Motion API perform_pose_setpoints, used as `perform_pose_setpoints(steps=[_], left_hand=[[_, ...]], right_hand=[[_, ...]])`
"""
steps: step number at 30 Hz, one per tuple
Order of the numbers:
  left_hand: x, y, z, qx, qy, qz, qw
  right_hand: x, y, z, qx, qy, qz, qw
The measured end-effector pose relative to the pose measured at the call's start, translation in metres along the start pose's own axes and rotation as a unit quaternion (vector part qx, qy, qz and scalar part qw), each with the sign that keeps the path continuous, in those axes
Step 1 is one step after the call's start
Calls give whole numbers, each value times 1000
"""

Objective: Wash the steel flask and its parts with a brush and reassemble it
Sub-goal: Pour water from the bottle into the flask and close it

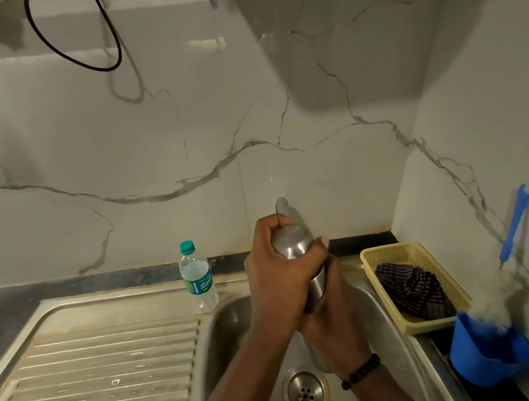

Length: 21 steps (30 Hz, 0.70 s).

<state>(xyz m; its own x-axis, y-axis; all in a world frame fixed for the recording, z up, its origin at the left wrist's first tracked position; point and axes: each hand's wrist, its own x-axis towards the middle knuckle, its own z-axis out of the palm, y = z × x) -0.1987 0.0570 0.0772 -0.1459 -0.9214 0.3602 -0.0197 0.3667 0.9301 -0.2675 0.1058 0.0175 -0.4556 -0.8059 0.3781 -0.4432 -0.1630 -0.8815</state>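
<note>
Steel flask (295,243): held tilted above the sink basin (231,324), in front of the tap (282,205). Left hand (276,279): fingers curled round the upper part of the flask. Right hand (335,325): wrapped round the lower body; a bead bracelet (361,371) is worn at the wrist. Plastic water bottle (197,277): stood upright on the sink edge, left of the hands. Yellow basket (392,251): placed right of the basin, a striped cloth (412,288) inside. Bottle brush (515,229): propped in a blue holder (488,352) at the far right.
</note>
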Motion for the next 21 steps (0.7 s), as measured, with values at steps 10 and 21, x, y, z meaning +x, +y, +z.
perform_pose_setpoints(steps=[10,21], left_hand=[[16,-8,-17,2,-121,37,992],[-8,-42,-36,105,-146,-60,982]], right_hand=[[3,6,5,38,-42,33,998],[-3,23,25,68,-47,80,993]])
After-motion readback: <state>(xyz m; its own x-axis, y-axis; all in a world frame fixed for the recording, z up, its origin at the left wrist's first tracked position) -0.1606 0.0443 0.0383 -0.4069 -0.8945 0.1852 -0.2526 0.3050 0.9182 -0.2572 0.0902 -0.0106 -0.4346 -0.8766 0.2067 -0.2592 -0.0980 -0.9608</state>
